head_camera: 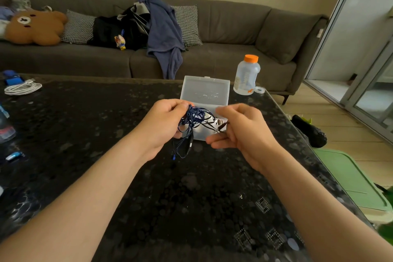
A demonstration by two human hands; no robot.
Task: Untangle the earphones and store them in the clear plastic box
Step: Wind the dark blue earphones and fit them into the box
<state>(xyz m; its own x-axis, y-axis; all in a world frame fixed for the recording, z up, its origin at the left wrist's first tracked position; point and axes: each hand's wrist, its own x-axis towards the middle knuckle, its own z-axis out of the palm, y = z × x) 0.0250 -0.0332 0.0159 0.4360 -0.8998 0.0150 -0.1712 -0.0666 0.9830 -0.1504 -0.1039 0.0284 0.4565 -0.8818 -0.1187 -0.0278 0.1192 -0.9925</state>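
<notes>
Reaching forward over the dark table (119,187), the left hand (163,122) grips the tangled blue earphones (192,120) while the right hand (241,128) pinches one strand, both above the open clear plastic box (205,89), its contents indistinct.

A home living room is indicated by a grey sofa (234,27) at 12 o'clock strewn with cushions (188,24), clothes (163,27) and a plush bear (34,27), a dark table (148,198) before it, and a glass door (365,49) at 2 o'clock.
</notes>
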